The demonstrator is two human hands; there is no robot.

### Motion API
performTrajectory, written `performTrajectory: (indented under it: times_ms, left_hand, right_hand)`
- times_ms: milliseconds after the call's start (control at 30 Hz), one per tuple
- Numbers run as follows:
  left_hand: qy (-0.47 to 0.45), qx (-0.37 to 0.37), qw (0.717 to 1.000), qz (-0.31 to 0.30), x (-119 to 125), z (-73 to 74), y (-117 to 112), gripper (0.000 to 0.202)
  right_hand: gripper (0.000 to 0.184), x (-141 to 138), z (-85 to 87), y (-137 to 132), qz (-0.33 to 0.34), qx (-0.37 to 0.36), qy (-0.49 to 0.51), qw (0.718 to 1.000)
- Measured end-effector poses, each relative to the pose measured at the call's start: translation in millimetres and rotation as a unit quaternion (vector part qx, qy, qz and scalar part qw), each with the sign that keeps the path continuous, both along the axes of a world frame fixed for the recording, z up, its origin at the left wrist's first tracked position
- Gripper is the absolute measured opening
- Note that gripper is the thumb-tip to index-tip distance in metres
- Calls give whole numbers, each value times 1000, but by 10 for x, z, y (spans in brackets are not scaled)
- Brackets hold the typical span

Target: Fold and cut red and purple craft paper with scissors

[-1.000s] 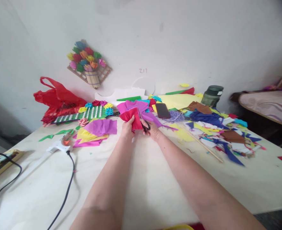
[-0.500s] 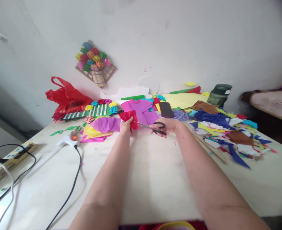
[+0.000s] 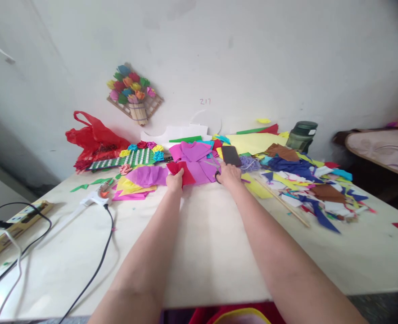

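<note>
My left hand (image 3: 174,179) is closed on a folded piece of red crepe paper (image 3: 187,174), which spreads out to the right of the fingers. Behind and under it lie sheets of purple crepe paper (image 3: 202,168). My right hand (image 3: 231,173) is low at the right edge of the purple sheets, with its fingers around a pair of scissors (image 3: 217,176). One black handle ring shows left of the hand, and the blades point away over the purple paper. Just beyond the right hand lies a dark phone (image 3: 231,155).
Coloured paper scraps (image 3: 314,180) heap at the right, beside a thin stick (image 3: 287,207) and a green bottle (image 3: 302,136). At left are a glue gun (image 3: 97,196), a power strip (image 3: 20,220), cables, paper flowers (image 3: 141,145) and a red plastic bag (image 3: 96,135).
My right hand has moved forward and left with the scissors, away from the red paper to the purple sheets beside the phone. The left hand still holds the red paper, nearly in place.
</note>
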State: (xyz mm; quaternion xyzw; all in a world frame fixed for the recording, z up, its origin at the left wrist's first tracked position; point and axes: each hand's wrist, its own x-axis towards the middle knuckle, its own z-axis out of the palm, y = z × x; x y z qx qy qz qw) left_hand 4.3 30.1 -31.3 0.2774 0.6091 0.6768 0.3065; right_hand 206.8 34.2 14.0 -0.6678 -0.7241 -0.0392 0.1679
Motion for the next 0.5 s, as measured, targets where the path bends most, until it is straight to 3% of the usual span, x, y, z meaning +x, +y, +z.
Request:
performTrajectory:
  times_ms: [167,500]
  left_hand:
    - [50,-54,997,18,44,15,-51,30]
    - [133,-139,981,-24,250,77,-215,29]
  right_hand:
    - [31,-98,-33,-42,16,-16,-17,1000]
    - [29,148,202,-283,-22,-50,-24,998]
